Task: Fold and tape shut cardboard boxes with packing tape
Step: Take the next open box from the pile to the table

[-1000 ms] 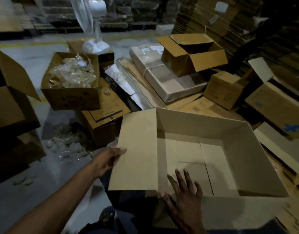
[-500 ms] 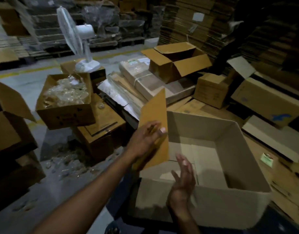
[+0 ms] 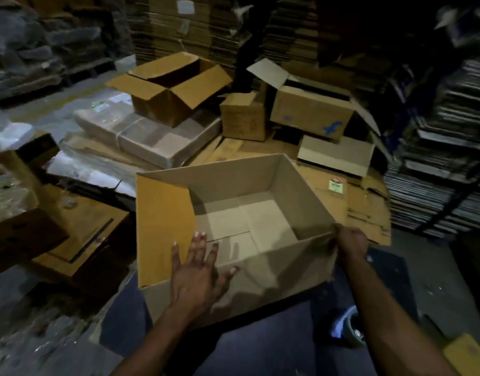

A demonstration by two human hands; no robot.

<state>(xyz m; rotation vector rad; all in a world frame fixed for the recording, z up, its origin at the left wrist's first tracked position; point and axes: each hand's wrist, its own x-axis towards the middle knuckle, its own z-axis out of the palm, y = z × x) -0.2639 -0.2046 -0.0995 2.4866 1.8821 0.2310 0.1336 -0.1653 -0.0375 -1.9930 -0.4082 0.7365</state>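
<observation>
A large open cardboard box (image 3: 263,270) stands in front of me on my lap, its inside empty and its bottom flaps closed. Its left flap (image 3: 163,226) is folded inward over the opening. My left hand (image 3: 198,272) lies with spread, straight fingers on the near wall and near edge of that flap. My right hand (image 3: 350,242) grips the box's near right corner, fingers curled over the rim. No tape is visible.
Several open and closed boxes (image 3: 173,90) and a wrapped bundle of flat cardboard (image 3: 141,137) lie behind. A flat sheet with a green sticker (image 3: 336,185) sits right of the box. Tall stacks of flattened cardboard (image 3: 437,158) rise at right and rear. More boxes (image 3: 78,234) crowd the left.
The left flap has come down inward over the opening. My left hand moved from the flap's top to the near wall. My right hand went from the near wall to the right corner.
</observation>
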